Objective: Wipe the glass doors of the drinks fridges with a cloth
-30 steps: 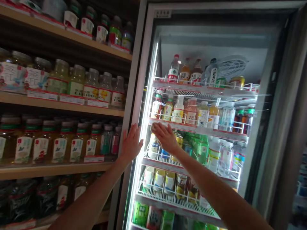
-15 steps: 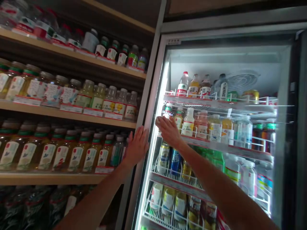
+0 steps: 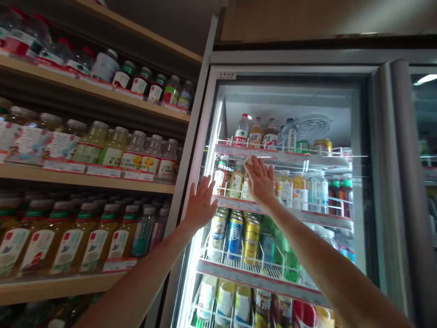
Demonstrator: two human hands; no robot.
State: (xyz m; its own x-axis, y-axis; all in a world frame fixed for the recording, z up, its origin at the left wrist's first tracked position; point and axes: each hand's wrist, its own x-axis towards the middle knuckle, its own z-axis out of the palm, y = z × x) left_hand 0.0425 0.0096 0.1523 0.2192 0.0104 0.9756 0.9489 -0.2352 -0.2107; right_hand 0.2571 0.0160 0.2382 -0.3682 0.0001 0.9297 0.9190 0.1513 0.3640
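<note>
My left hand (image 3: 201, 205) lies flat with its fingers spread on the left edge of a lit drinks fridge (image 3: 290, 68). My right hand (image 3: 261, 180) is raised against the fridge's glass front, level with the second shelf of bottles (image 3: 317, 191). A small white cloth (image 3: 249, 160) shows at its fingertips, pressed to the glass just under the top wire shelf (image 3: 307, 157). Cans (image 3: 235, 234) stand on the shelf below my right wrist.
Wooden shelves (image 3: 85, 180) packed with bottled drinks fill the wall to the left of the fridge. More bottles (image 3: 256, 132) stand on the fridge's top shelf beside a fan grille (image 3: 314, 127). A second fridge door (image 3: 423, 159) adjoins on the right.
My right hand has slid up and to the right across the glass, from can-shelf height to just under the top shelf. My left hand has stayed on the fridge edge. The view has tilted up.
</note>
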